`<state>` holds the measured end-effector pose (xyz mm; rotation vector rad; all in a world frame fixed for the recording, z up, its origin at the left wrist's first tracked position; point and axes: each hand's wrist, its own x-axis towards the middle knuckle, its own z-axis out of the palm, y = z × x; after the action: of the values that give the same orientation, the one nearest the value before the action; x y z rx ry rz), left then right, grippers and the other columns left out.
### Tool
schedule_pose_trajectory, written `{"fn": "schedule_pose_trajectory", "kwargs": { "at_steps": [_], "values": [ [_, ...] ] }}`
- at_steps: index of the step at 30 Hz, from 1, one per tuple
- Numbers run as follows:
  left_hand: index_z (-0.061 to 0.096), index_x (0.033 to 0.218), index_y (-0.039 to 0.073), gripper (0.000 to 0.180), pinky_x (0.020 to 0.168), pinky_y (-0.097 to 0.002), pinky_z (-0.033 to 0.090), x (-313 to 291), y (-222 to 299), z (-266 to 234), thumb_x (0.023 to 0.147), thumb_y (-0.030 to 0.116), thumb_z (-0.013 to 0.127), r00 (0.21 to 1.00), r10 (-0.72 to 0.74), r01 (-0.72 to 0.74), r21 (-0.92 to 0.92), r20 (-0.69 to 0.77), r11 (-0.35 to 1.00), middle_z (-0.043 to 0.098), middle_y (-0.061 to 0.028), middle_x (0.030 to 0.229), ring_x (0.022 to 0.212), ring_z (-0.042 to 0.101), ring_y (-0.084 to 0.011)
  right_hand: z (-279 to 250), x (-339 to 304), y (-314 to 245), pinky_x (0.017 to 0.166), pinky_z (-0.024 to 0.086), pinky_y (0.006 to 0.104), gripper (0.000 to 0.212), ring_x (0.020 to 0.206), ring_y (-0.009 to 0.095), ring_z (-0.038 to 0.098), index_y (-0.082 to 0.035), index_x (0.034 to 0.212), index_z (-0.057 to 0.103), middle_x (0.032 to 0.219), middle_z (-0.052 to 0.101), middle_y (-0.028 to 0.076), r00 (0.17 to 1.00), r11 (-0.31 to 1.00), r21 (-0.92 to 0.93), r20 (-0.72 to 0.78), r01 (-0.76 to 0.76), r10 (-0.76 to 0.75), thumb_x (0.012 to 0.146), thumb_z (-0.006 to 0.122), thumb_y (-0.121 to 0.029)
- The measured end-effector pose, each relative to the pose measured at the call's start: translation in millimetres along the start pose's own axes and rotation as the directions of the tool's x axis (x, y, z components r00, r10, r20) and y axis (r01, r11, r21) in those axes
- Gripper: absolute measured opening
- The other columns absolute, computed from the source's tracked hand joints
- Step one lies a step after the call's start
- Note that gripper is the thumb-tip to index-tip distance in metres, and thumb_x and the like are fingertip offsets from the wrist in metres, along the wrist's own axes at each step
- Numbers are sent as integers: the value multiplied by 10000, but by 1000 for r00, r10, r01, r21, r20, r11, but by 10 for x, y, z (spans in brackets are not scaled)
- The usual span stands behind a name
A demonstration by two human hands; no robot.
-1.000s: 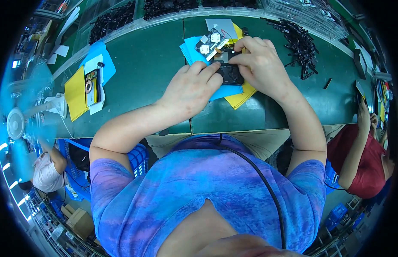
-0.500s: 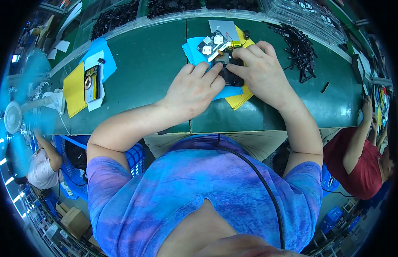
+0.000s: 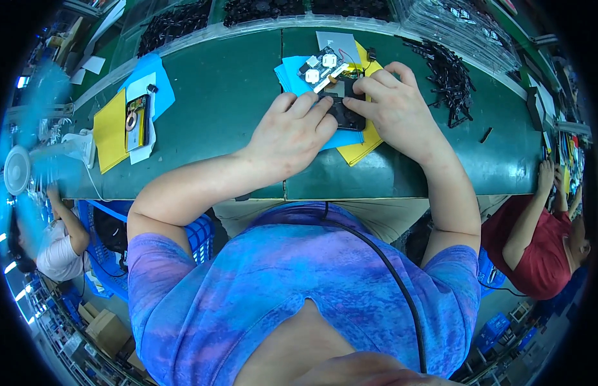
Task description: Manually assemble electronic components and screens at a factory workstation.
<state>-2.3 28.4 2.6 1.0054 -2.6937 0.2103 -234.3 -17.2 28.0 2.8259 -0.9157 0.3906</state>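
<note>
A small black electronic device (image 3: 347, 119) lies on blue and yellow sheets in front of me, its upper part exposed. My left hand (image 3: 291, 125) is at its left side, fingers bent and a fingertip pressing on its middle; the thumb is hidden. From the right, my right hand (image 3: 392, 106) grips the device's edge, with a digit pressed on it close to the left fingertip. Whether a small part lies under the fingertips is hidden. Just beyond the device sits a circuit assembly (image 3: 322, 67) with white square pads, and thin wires run beside it.
A pile of black strip parts (image 3: 450, 83) lies to the right, with one loose strip (image 3: 485, 135) nearer me. At left, another opened device (image 3: 137, 122) rests on coloured sheets by a white fan (image 3: 17, 170). Trays of black parts (image 3: 260, 9) line the back. People sit on both sides.
Both hands stay at the device, and the right fingers have shifted slightly, showing more of its upper part. The co-worker's arm at right has lowered. The whole view has shifted a little.
</note>
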Motion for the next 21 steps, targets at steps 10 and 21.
{"fn": "schedule_pose_trajectory", "kwargs": {
  "at_steps": [10, 21],
  "values": [
    [604, 988, 31, 217, 902, -415, 519, -14, -54, 73, 815, 145, 669, 997, -37, 20, -231, -68, 973, 627, -124, 1186, 1130, 582, -305, 17, -13, 22, 1068, 377, 428, 226, 988, 151, 593, -159, 995, 754, 938, 601, -11, 1000, 999, 47, 23, -21, 20, 812, 625, -124],
    [637, 935, 47, 194, 867, -408, 537, -23, -63, 85, 816, 175, 721, 991, -15, -11, -198, -133, 980, 658, -121, 1160, 1095, 626, -302, 93, 11, -7, 1062, 379, 425, 207, 981, 145, 596, -137, 975, 752, 938, 611, -13, 999, 996, 92, -33, 5, -2, 805, 634, -126]
  ]
}}
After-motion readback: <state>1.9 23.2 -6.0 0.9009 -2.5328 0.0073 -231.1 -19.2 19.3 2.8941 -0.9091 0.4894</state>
